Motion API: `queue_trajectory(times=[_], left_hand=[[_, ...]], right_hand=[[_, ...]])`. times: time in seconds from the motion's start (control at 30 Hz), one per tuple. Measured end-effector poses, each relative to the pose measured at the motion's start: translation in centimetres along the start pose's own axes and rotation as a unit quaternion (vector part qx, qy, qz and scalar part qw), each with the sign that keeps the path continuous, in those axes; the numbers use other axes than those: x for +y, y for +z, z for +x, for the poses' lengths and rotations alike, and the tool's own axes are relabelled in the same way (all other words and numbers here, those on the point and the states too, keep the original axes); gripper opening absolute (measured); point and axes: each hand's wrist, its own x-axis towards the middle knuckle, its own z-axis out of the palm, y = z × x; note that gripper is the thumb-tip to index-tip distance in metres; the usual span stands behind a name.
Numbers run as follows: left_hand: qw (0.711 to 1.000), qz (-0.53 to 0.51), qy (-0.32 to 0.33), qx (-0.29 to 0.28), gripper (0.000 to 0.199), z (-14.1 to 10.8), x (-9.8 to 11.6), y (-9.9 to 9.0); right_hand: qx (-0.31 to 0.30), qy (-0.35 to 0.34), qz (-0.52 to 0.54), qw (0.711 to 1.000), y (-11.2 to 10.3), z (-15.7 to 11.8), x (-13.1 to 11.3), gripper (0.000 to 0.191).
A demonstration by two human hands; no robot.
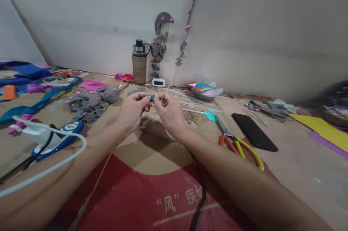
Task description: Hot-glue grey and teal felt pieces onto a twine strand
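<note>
Both hands meet over the middle of the table, fingertips pinched around a small dark teal piece [152, 97]. On its left side, my left hand [136, 107] grips it between thumb and forefinger. From the right, my right hand [169, 111] pinches at the same piece, its fingers curled. Just below the hands lies a small coil of grey string [145, 123]. Right of my right hand rests a bright turquoise cutout [211, 115], close to the tip of scissors [226, 129] with red and yellow handles. The exact shape of the teal piece is mostly covered by fingertips.
A bottle [139, 67] and small white clock [158, 82] stand near the wall. Grey felt pieces with pink dots [84, 101] lie left. At right are a black phone [254, 132] and yellow sheet [323, 129]. A blue and white tool [61, 138] with a cable sits near the left forearm.
</note>
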Motion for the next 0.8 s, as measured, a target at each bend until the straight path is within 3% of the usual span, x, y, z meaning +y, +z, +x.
queue_trajectory(times=[0.37,0.8], left_hand=[[1.0,0.009,0.012,-0.001,0.008,0.0,0.2,0.0],[0.993,0.112,0.038,0.022,0.008,-0.6,0.8,0.3]], right_hand=[[0.005,-0.004,-0.015,1.0,-0.1,0.0,0.0,0.018],[0.024,-0.064,-0.083,0.994,-1.1,0.1,-0.4,0.016]])
